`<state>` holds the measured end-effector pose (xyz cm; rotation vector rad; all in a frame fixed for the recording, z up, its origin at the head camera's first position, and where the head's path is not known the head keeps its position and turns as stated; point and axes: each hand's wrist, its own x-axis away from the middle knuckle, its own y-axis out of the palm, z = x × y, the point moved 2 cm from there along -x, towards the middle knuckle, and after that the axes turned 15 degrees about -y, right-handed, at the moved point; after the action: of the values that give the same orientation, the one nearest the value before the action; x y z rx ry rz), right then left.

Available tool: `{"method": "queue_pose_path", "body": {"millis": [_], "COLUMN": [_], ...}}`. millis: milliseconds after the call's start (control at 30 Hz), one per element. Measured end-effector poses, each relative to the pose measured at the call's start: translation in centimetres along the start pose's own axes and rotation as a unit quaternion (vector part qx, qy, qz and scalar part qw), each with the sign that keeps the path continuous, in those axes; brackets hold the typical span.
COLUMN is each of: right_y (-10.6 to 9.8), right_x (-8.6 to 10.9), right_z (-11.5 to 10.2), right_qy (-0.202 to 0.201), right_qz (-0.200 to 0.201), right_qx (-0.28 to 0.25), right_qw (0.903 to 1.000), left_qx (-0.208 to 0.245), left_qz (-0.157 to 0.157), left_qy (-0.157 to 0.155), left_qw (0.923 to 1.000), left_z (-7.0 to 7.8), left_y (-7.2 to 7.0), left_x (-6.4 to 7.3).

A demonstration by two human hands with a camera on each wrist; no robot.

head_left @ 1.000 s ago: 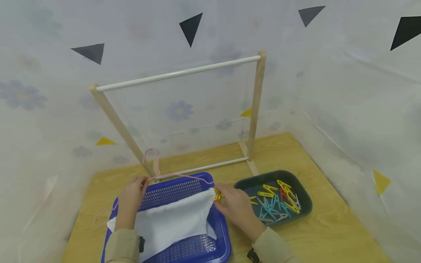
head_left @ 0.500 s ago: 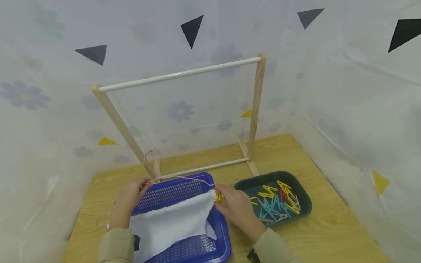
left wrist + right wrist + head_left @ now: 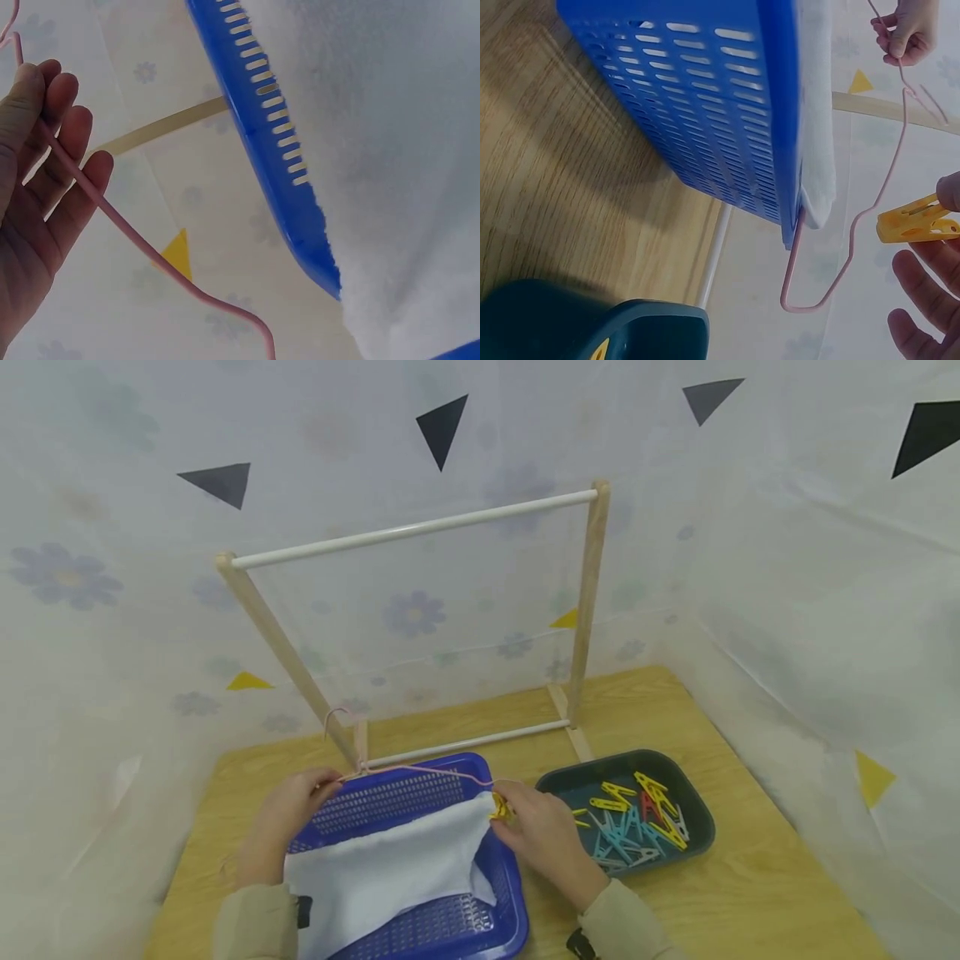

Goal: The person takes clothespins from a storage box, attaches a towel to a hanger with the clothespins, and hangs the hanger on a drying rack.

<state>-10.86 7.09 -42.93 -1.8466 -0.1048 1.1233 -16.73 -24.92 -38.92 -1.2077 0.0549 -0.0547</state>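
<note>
My left hand (image 3: 281,818) pinches the left shoulder of a pink wire hanger (image 3: 420,767) between thumb and forefinger. In the left wrist view its other fingers lie loosely behind the pink wire (image 3: 127,229). A white cloth (image 3: 390,868) drapes along the hanger's lower part, over the blue basket. Beside the cloth's right corner, my right hand (image 3: 543,835) holds a yellow clothespin (image 3: 915,221) between thumb and fingers. The right wrist view shows the clothespin apart from the hanger's bent right end. My left forearm hides the cloth's left end in the head view.
A blue perforated basket (image 3: 517,897) stands under the cloth. To its right, a dark green tray (image 3: 701,827) holds several yellow, blue, red and grey clothespins. Behind them stands a wooden rack with a white top rail (image 3: 412,529), near the patterned curtain.
My left hand has shifted slightly left and down, still pinching the hanger, and the hanger's hook has tilted. My right hand and the clothespin have stayed nearly in place.
</note>
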Motion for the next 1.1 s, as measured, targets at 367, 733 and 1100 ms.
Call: {"method": "queue_pose_path", "body": {"millis": [367, 733, 1100], "right_y": [-0.2, -0.6, -1.3], "right_x": [-0.3, -0.4, -0.9], "right_z": [-0.2, 0.5, 1.3], "right_qy": [0.073, 0.09, 0.019], "right_qz": [-0.083, -0.058, 0.041], "right_qx": [-0.016, 0.011, 0.038], "right_qw": [0.9938, 0.9942, 0.9983], "left_qx": [0.018, 0.058, 0.04], "left_qz": [-0.008, 0.031, 0.135], "left_qy": [0.011, 0.042, 0.118], "left_qw": [0.9997, 0.9969, 0.983], "left_z": [1.8, 2.5, 3.4], "left_y": [-2.9, -5.3, -7.7], "left_x": [1.3, 2.6, 4.2]}}
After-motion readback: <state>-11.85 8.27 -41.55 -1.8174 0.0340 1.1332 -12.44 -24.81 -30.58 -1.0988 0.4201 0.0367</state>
